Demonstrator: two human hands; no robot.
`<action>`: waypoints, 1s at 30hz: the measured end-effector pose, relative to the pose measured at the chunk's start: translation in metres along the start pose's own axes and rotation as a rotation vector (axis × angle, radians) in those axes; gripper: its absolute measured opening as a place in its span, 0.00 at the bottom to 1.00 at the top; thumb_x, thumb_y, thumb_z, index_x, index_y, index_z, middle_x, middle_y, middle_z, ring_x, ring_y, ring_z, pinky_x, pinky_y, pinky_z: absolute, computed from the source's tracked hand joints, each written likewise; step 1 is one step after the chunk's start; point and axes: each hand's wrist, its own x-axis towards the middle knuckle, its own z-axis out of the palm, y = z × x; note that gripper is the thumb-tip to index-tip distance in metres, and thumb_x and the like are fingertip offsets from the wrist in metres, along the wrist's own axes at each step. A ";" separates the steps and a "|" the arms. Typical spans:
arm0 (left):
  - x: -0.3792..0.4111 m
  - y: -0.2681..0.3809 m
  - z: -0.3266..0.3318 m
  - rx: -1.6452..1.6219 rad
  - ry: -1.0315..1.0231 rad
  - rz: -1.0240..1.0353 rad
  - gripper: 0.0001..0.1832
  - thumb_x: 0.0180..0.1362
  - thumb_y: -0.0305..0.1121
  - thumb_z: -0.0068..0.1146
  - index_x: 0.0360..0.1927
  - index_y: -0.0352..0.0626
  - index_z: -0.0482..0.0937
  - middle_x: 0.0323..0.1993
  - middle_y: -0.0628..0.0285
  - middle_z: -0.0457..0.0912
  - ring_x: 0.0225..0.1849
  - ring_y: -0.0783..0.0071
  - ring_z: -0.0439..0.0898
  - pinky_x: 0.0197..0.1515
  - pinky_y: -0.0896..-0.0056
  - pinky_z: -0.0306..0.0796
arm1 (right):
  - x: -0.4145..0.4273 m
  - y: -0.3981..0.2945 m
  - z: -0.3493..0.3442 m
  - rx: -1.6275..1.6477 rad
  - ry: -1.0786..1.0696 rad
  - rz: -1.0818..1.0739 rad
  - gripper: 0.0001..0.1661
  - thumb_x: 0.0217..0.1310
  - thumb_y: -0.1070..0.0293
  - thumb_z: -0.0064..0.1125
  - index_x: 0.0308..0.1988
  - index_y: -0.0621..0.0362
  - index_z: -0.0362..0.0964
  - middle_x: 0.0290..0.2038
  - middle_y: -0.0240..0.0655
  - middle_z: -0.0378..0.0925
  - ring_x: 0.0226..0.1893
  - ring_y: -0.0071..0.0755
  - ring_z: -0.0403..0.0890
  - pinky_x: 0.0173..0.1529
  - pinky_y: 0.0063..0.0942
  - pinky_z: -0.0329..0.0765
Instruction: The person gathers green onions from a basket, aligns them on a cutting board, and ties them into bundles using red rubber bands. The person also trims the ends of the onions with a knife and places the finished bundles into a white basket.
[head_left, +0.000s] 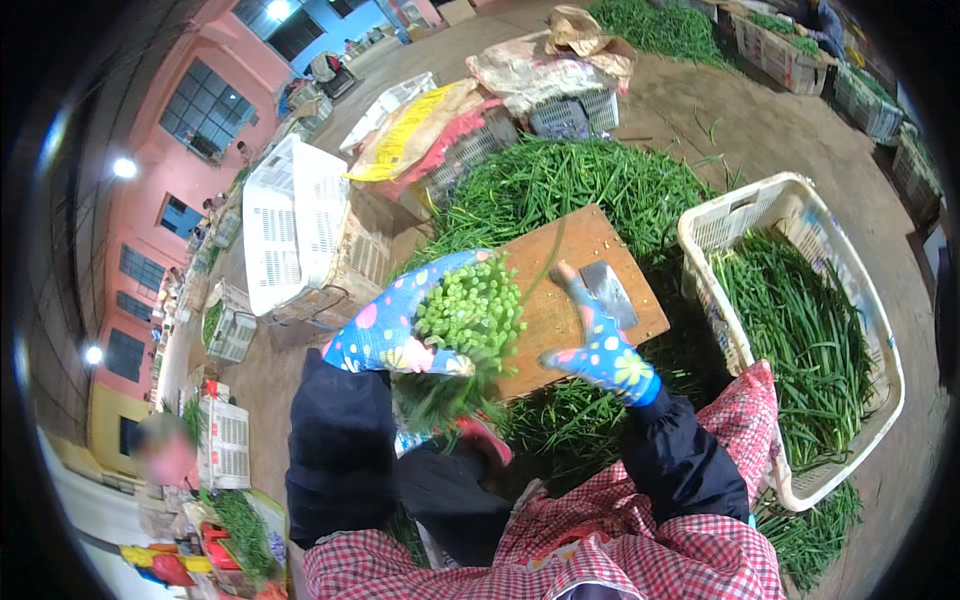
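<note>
My left hand (405, 322), in a blue flowered glove, grips a thick bundle of green stalks (472, 307), its pale cut ends facing up. To the right, my right hand (604, 345) wears a matching glove; its thumb and fingers are spread with nothing between them, over the wooden cutting board (540, 300). A wide metal blade (609, 292) lies flat on the board just beyond the right hand; its handle cannot be made out. Loose green leafy stalks (577, 180) are heaped behind and beneath the board.
At the right a white plastic crate (892, 352) holds long green leaves. White crates (292, 225) stand at the left, with sack-covered baskets (420, 135) behind. More greens (660, 30) lie on the floor farther off. A person (165, 450) is at the lower left, another (825, 30) at the upper right.
</note>
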 end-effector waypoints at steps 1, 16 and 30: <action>0.007 -0.013 0.008 -0.203 -0.034 0.040 0.56 0.36 0.28 0.75 0.68 0.40 0.51 0.61 0.56 0.68 0.60 0.70 0.68 0.63 0.64 0.61 | 0.002 -0.002 -0.002 0.025 -0.039 -0.043 0.62 0.40 0.57 0.73 0.67 0.63 0.42 0.67 0.48 0.52 0.68 0.44 0.53 0.68 0.33 0.52; -0.039 -0.105 0.052 -0.793 0.581 0.589 0.49 0.51 0.57 0.56 0.71 0.49 0.46 0.69 0.50 0.53 0.68 0.53 0.55 0.66 0.49 0.52 | -0.099 0.020 0.037 0.175 0.000 0.413 0.51 0.43 0.57 0.69 0.61 0.71 0.53 0.59 0.51 0.63 0.61 0.41 0.64 0.62 0.31 0.63; -0.063 -0.171 0.198 -1.093 0.803 0.035 0.35 0.46 0.31 0.60 0.60 0.35 0.65 0.56 0.53 0.73 0.57 0.63 0.73 0.61 0.64 0.65 | -0.081 -0.004 0.052 0.198 0.093 0.282 0.36 0.57 0.73 0.56 0.63 0.64 0.53 0.60 0.44 0.63 0.61 0.37 0.64 0.64 0.33 0.61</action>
